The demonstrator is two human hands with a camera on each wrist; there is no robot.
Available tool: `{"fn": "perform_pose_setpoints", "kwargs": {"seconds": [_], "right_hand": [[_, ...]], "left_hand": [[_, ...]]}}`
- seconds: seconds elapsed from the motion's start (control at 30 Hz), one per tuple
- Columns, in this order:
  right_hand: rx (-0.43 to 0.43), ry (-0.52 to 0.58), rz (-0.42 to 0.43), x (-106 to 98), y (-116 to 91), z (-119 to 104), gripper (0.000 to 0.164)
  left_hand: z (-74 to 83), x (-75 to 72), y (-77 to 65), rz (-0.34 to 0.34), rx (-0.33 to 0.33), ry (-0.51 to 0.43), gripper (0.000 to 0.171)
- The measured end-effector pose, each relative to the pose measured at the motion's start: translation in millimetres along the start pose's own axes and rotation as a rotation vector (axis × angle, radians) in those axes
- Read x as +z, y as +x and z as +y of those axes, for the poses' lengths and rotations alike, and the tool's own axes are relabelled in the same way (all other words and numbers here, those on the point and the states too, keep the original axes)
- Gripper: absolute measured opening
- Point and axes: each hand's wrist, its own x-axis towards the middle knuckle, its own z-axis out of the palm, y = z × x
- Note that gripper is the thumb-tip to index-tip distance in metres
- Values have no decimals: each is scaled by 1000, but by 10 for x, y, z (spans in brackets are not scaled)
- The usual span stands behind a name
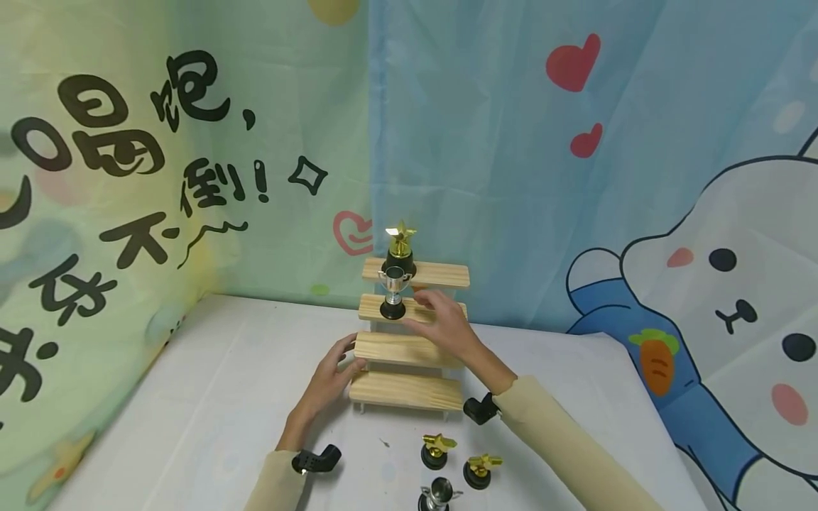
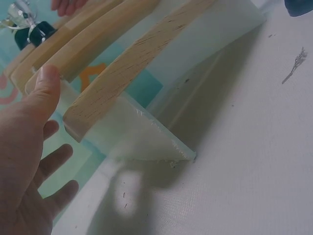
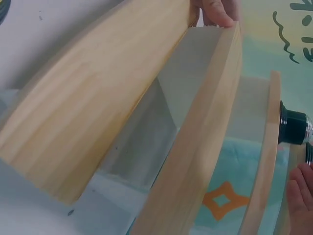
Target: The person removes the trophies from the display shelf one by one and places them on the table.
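Note:
A stepped wooden display stand point(image 1: 409, 389) with translucent side panels stands against the backdrop. On its top step is a gold star trophy point(image 1: 400, 245) with a black base. One step lower, a small silver trophy cup point(image 1: 394, 284) stands upright near the left end. My right hand point(image 1: 444, 326) reaches over the stand just right of this cup, thumb and forefinger apart and pointing toward it, nothing between them. At the stand's left side, my left hand point(image 1: 332, 375) rests its thumb point(image 2: 49, 85) against a step's end; the other visible fingers are loosely spread beside the panel.
In front of the stand, two gold-topped trophies point(image 1: 435, 452) point(image 1: 479, 470) and another silver cup point(image 1: 439, 493) stand on the white-covered table point(image 1: 192, 397). A printed cloth backdrop point(image 1: 473, 142) hangs behind. Each wrist wears a black camera mount point(image 1: 317, 460).

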Motion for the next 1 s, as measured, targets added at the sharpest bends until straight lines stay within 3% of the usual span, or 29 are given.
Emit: {"fn": "perform_pose_setpoints", "kwargs": {"seconds": [0.43, 0.9, 1.0], "right_hand": [[92, 19, -1, 163, 173, -7, 50], [93, 34, -27, 253, 276, -43, 39], [84, 19, -26, 261, 285, -49, 36]], "left_hand": [[4, -17, -9, -8, -3, -8, 54], [-50, -14, -1, -19, 2, 22, 55], [8, -28, -13, -17, 12, 9, 55]]}}
